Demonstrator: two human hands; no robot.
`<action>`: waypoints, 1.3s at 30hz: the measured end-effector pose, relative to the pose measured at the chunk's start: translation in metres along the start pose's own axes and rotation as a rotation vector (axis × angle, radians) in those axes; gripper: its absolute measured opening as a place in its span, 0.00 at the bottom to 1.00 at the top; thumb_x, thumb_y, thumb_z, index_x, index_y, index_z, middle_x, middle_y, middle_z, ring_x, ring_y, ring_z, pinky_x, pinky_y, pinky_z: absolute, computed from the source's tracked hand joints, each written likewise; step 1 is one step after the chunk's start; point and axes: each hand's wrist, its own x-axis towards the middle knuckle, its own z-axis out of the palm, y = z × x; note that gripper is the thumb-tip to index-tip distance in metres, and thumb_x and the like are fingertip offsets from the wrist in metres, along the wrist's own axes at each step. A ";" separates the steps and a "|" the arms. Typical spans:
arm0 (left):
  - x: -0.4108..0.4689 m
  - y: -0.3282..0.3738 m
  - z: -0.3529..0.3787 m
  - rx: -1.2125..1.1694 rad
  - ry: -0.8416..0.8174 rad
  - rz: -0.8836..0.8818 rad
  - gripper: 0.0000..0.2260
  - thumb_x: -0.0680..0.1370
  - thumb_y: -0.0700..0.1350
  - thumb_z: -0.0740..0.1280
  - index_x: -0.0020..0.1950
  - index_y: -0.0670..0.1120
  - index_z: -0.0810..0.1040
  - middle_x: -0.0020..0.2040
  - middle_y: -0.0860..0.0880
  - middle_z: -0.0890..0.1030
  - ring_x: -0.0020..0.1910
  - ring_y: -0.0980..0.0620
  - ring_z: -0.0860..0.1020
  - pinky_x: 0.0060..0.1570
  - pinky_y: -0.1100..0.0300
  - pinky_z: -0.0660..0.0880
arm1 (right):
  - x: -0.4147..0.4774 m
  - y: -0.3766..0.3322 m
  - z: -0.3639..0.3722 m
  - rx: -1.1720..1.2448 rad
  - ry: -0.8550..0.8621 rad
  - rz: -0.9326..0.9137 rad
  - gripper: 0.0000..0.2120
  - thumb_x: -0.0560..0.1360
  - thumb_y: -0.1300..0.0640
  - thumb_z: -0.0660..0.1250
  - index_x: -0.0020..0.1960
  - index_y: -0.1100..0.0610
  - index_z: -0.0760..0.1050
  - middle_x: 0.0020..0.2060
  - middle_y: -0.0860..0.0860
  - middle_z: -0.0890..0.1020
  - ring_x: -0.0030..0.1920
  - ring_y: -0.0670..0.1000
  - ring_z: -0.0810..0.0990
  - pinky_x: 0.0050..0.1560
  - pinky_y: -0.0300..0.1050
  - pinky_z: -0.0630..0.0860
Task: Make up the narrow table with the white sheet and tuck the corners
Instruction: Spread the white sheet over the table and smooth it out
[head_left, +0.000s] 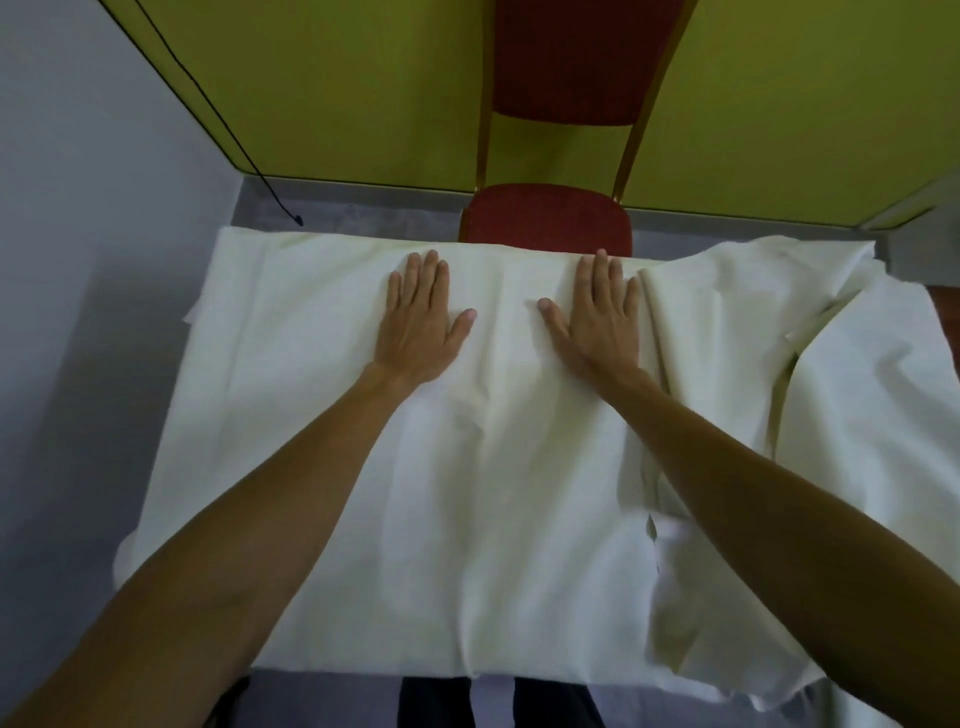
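Observation:
The white sheet (498, 467) is spread over the narrow table and hides almost all of its top. Only a brown sliver of the table (946, 306) shows at the right edge. My left hand (421, 317) lies flat on the sheet near the far edge, fingers straight and together. My right hand (595, 317) lies flat beside it, thumb spread out to the left. On the right the sheet is bunched in loose folds (737, 322) and hangs over the near right corner (727, 649). The left part lies smooth.
A red padded chair (545, 218) with a gold frame stands just beyond the table's far edge, against a yellow-green wall (311, 78). A black cable (218, 114) runs down the wall to the grey floor. A pale wall lies to the left.

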 end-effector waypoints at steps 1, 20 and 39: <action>-0.018 0.002 0.001 -0.018 0.004 -0.026 0.35 0.81 0.61 0.47 0.80 0.40 0.51 0.81 0.41 0.50 0.80 0.42 0.46 0.78 0.44 0.45 | -0.014 -0.005 0.000 0.034 0.007 0.017 0.38 0.81 0.35 0.46 0.81 0.58 0.45 0.81 0.56 0.47 0.81 0.57 0.44 0.79 0.59 0.43; -0.277 0.041 0.043 0.000 -0.014 -0.027 0.30 0.83 0.56 0.50 0.80 0.41 0.54 0.81 0.42 0.52 0.80 0.43 0.49 0.77 0.41 0.53 | -0.257 -0.043 0.040 -0.034 -0.029 -0.135 0.37 0.82 0.38 0.50 0.80 0.62 0.50 0.80 0.58 0.51 0.80 0.59 0.49 0.78 0.63 0.51; -0.348 0.020 0.064 0.028 0.000 0.169 0.32 0.82 0.59 0.54 0.80 0.41 0.54 0.81 0.42 0.52 0.80 0.41 0.50 0.76 0.40 0.54 | -0.364 -0.031 0.060 -0.024 -0.010 -0.147 0.35 0.81 0.39 0.52 0.79 0.63 0.56 0.79 0.58 0.56 0.80 0.58 0.53 0.76 0.65 0.56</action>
